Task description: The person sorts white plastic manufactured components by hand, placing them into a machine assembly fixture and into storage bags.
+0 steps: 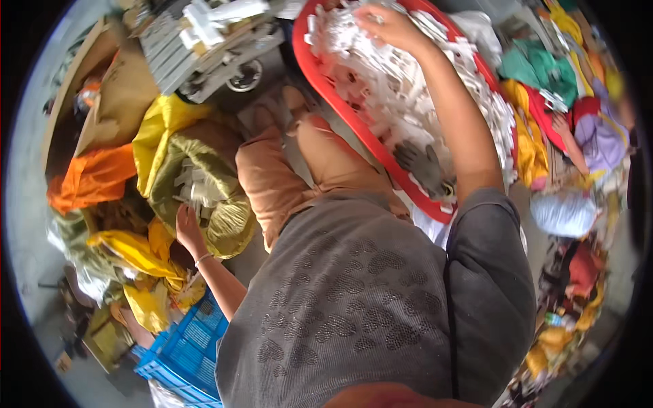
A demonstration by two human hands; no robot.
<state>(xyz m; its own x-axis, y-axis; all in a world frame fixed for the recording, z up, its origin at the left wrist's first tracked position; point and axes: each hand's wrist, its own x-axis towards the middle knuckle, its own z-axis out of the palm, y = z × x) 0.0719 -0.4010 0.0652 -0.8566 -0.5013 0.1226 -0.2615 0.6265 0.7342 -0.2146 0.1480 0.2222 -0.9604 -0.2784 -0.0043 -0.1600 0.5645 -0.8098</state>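
My right hand (386,26) reaches to the far end of a red tub (304,44) heaped with small white plastic pieces (408,88). Its fingers are bent down at the pile and slightly smeared, so whether they grip a piece is unclear. My left hand (188,228) is at the mouth of an olive woven sack (231,221). Those fingers look curled together, and what they hold is too small to make out. Whitish translucent pieces (197,187) lie inside the sack, just beyond my left fingers. A dark grey glove (420,166) rests on the pieces at the tub's near end.
A grey slatted cart or crate (183,58) stands at the far left, beside an open cardboard box (112,115). Yellow and orange sacks (92,177) crowd my left, with a blue plastic crate (183,350) nearer. At right another person's hand (561,126) appears among coloured bags.
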